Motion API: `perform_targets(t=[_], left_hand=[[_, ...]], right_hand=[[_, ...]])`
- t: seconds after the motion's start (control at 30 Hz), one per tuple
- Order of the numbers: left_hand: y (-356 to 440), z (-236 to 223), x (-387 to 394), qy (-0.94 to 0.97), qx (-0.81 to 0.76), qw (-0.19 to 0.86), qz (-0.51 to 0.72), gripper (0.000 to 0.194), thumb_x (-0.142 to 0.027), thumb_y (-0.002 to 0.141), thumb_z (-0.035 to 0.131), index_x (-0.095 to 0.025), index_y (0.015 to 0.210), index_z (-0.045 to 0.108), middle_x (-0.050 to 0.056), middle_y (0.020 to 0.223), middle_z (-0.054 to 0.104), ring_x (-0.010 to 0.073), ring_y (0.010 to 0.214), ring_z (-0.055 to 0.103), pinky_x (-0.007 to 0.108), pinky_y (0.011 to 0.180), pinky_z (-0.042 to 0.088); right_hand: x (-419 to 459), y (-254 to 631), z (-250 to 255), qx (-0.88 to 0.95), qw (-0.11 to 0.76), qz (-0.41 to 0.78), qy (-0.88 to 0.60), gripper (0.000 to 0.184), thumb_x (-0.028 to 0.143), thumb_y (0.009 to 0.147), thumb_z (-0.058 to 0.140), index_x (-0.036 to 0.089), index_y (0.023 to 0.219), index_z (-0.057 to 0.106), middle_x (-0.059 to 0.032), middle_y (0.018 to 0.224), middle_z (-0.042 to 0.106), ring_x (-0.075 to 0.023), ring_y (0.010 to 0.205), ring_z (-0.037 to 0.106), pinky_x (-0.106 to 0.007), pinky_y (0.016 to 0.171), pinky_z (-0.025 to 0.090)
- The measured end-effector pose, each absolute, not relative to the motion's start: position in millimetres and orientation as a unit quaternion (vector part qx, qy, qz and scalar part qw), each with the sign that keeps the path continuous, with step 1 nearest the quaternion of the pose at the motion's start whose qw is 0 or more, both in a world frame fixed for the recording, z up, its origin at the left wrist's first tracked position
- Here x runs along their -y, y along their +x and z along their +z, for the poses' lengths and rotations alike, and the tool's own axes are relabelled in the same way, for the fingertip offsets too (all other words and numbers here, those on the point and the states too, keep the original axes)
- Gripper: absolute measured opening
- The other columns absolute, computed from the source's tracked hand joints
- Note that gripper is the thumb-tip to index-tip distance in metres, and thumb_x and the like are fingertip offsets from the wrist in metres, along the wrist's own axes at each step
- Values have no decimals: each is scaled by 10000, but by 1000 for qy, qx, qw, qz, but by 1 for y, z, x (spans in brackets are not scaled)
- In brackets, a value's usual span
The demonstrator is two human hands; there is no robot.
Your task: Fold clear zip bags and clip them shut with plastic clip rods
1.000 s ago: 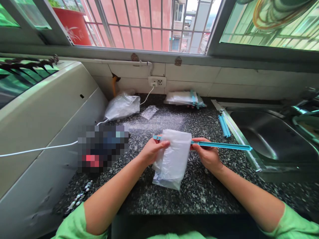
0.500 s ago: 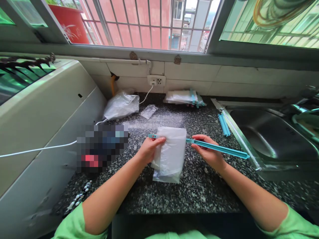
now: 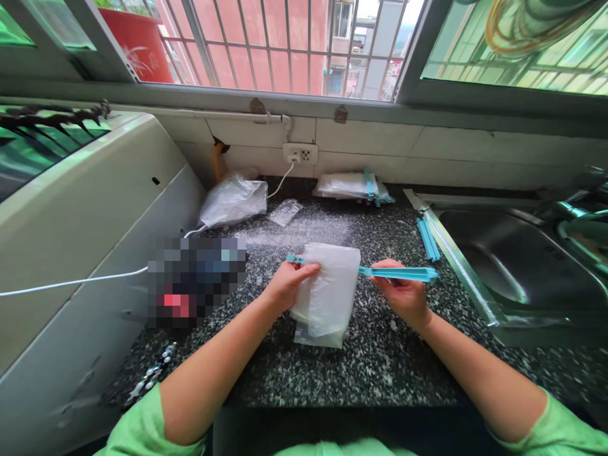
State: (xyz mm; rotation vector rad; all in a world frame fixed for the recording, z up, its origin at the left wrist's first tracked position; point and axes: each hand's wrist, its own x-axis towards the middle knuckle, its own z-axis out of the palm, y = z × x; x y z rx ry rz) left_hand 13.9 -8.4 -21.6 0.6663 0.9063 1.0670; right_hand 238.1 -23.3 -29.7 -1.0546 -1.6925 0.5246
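Note:
A folded, translucent white plastic bag point(image 3: 330, 291) is held up over the speckled counter. My left hand point(image 3: 289, 282) pinches its left edge, thumb in front. One end of a blue bag sealing clip point(image 3: 403, 273) sticks out past the bag's left side, by the left fingers; the middle of this strip is hidden behind the bag. At the bag's right side, my right hand point(image 3: 399, 292) is closed on the clip near its hinge. The clip's long arm points right, foreshortened, over the right fingers.
Spare blue clips point(image 3: 428, 239) lie beside the steel sink point(image 3: 503, 253). Clipped bags point(image 3: 351, 187) are stacked against the tiled wall. A crumpled plastic bag point(image 3: 235, 199) and a small clear packet point(image 3: 285, 212) sit at the back left. A white cable point(image 3: 76, 284) crosses left to a blurred-out object point(image 3: 197, 278).
My right hand has swung the clip's free arm, so its far end is now closer in and higher. The left hand keeps its hold on the bag.

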Motion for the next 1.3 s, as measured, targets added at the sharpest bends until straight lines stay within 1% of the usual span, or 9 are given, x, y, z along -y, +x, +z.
perform_targets(t=[0.13, 0.43, 0.57, 0.8, 0.9, 1.03, 1.1, 1.2, 1.3], left_hand=[[14, -27, 8, 322, -408, 709, 476, 357, -279, 463, 810, -122, 755, 676, 38, 708, 677, 145, 624, 591, 269, 638, 459], [16, -34, 9, 353, -416, 687, 481, 363, -327, 473, 805, -118, 731, 657, 39, 697, 665, 143, 621, 575, 267, 643, 446], [17, -33, 10, 363, -422, 676, 483, 374, -353, 465, 809, -121, 709, 647, 33, 685, 654, 138, 617, 562, 262, 640, 438], [19, -35, 10, 398, -433, 651, 479, 386, -406, 466, 796, -128, 655, 606, 8, 623, 602, 124, 583, 522, 247, 605, 409], [19, -37, 10, 418, -430, 641, 479, 363, -403, 491, 781, -133, 639, 590, -1, 611, 576, 114, 575, 499, 235, 588, 384], [18, -36, 10, 448, -434, 621, 475, 332, -385, 510, 762, -138, 615, 567, -15, 583, 537, 102, 559, 458, 222, 560, 346], [18, -34, 10, 467, -439, 606, 470, 311, -375, 525, 748, -142, 602, 557, -20, 564, 517, 101, 553, 441, 221, 553, 335], [18, -32, 10, 498, -435, 594, 459, 272, -349, 544, 732, -141, 612, 571, -12, 584, 538, 112, 582, 454, 228, 583, 355], [18, -33, 10, 515, -428, 593, 446, 265, -344, 554, 724, -137, 657, 594, -7, 602, 544, 115, 593, 454, 229, 591, 363]], right_hand=[[23, 239, -29, 721, 507, 228, -414, 80, 265, 787, 600, 231, 847, 639, -27, 773, 626, -149, 702, 571, -299, 634, 503], [22, 236, -28, 698, 514, 271, -419, 109, 291, 744, 657, 234, 837, 663, -31, 828, 568, -119, 654, 544, -266, 586, 504], [22, 234, -33, 665, 512, 338, -426, 151, 343, 733, 667, 228, 830, 659, -42, 861, 639, -157, 766, 602, -280, 648, 528], [22, 231, -36, 613, 481, 406, -477, 267, 414, 661, 713, 208, 815, 640, -24, 769, 664, -149, 686, 618, -287, 650, 545], [21, 230, -37, 602, 485, 414, -481, 275, 397, 651, 722, 212, 828, 623, -21, 773, 656, -146, 692, 618, -291, 666, 547], [18, 229, -37, 564, 493, 462, -475, 410, 340, 603, 761, 226, 963, 601, -19, 834, 665, -153, 792, 635, -308, 764, 541], [17, 229, -36, 554, 478, 490, -473, 416, 340, 592, 764, 218, 959, 610, -28, 864, 677, -159, 819, 638, -315, 781, 534], [17, 228, -33, 557, 448, 517, -471, 316, 378, 625, 732, 199, 866, 633, -31, 835, 689, -153, 746, 634, -303, 706, 534], [18, 226, -29, 561, 438, 522, -471, 261, 398, 640, 715, 189, 773, 633, -6, 716, 668, -121, 602, 585, -261, 578, 501]])
